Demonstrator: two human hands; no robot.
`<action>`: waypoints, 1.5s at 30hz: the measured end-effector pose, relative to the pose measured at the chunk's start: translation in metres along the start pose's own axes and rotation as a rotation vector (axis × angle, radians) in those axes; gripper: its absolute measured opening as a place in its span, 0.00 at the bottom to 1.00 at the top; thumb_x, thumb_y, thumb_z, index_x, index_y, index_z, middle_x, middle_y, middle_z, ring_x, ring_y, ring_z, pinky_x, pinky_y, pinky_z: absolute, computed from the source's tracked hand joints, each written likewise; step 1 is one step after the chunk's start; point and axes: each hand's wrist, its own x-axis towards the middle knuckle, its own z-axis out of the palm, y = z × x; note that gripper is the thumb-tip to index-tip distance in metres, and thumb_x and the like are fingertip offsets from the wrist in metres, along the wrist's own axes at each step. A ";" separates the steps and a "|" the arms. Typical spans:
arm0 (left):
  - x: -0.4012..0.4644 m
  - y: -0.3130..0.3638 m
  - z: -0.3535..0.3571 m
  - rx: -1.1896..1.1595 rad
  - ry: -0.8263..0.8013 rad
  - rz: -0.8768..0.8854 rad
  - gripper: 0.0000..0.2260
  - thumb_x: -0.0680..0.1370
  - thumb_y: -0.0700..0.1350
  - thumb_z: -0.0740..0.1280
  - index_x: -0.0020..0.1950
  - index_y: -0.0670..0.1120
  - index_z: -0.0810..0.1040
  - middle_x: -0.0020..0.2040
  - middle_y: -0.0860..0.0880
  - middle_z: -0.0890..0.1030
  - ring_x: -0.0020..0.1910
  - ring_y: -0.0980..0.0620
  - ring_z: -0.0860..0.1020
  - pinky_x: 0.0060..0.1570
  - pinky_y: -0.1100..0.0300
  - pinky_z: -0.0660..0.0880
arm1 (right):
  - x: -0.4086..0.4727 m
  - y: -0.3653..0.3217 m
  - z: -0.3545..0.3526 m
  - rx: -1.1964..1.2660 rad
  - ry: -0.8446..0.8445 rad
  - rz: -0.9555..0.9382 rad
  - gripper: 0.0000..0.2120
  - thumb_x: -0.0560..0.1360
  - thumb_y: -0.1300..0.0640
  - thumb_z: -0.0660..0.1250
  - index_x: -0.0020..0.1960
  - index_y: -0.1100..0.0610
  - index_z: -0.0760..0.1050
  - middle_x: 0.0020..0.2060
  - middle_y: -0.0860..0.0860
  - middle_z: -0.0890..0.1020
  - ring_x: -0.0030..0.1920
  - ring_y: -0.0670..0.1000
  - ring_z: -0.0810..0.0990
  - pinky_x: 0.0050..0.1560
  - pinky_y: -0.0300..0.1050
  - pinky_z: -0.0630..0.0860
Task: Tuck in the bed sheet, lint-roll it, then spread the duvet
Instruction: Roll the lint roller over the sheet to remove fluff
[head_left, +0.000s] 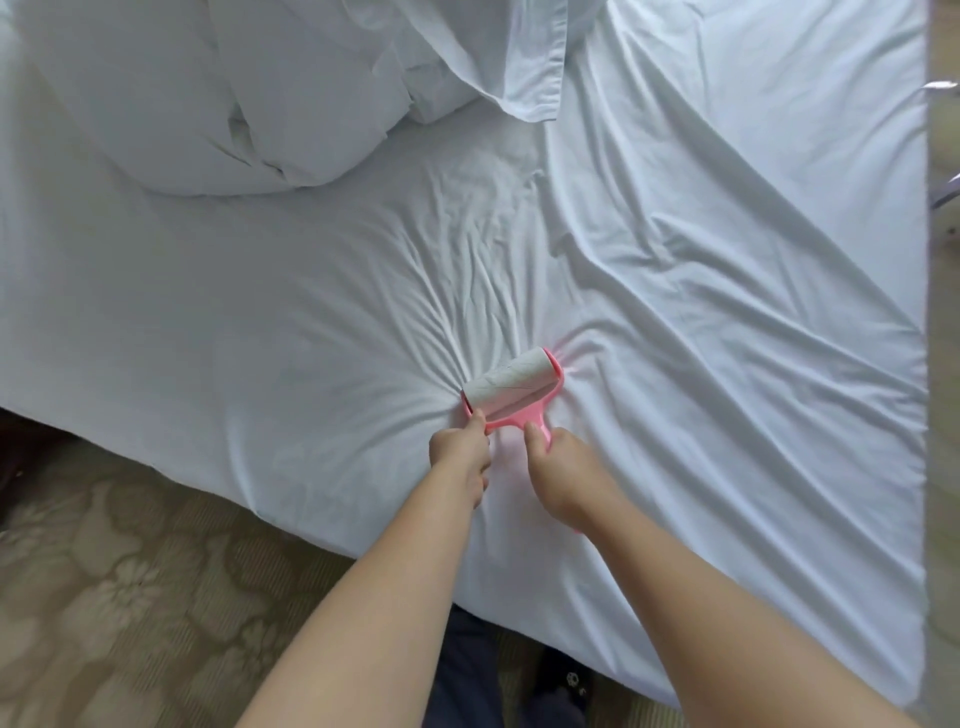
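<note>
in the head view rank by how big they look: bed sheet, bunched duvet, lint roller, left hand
1. bed sheet, fills most of the view
2. bunched duvet
3 and 4. lint roller and left hand look alike in size, so no ranking between them

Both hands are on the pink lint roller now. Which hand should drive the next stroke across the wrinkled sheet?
Probably the right hand: it grips the handle of the lint roller. The left hand only pinches the frame's end beside the roll, so it looks better suited to steadying, or flattening the bunched sheet.
</note>
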 end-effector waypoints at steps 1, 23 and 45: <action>-0.003 -0.003 0.000 0.007 -0.005 0.001 0.12 0.80 0.52 0.62 0.45 0.43 0.74 0.30 0.50 0.67 0.24 0.54 0.61 0.20 0.72 0.54 | -0.002 0.003 0.000 -0.006 0.003 -0.005 0.27 0.80 0.39 0.45 0.59 0.59 0.71 0.52 0.56 0.79 0.50 0.58 0.78 0.48 0.50 0.74; -0.057 -0.064 0.006 0.198 -0.150 0.207 0.19 0.80 0.53 0.63 0.33 0.44 0.69 0.28 0.49 0.67 0.25 0.53 0.63 0.25 0.62 0.60 | -0.065 0.079 0.024 0.222 0.187 0.045 0.23 0.80 0.39 0.47 0.47 0.55 0.71 0.45 0.53 0.79 0.48 0.57 0.77 0.47 0.50 0.72; -0.055 -0.070 0.020 0.256 -0.107 0.300 0.21 0.82 0.54 0.57 0.38 0.42 0.78 0.24 0.53 0.71 0.24 0.56 0.67 0.28 0.63 0.64 | -0.053 0.080 0.011 0.169 0.110 0.009 0.26 0.79 0.38 0.46 0.54 0.57 0.72 0.50 0.54 0.79 0.52 0.57 0.77 0.48 0.49 0.71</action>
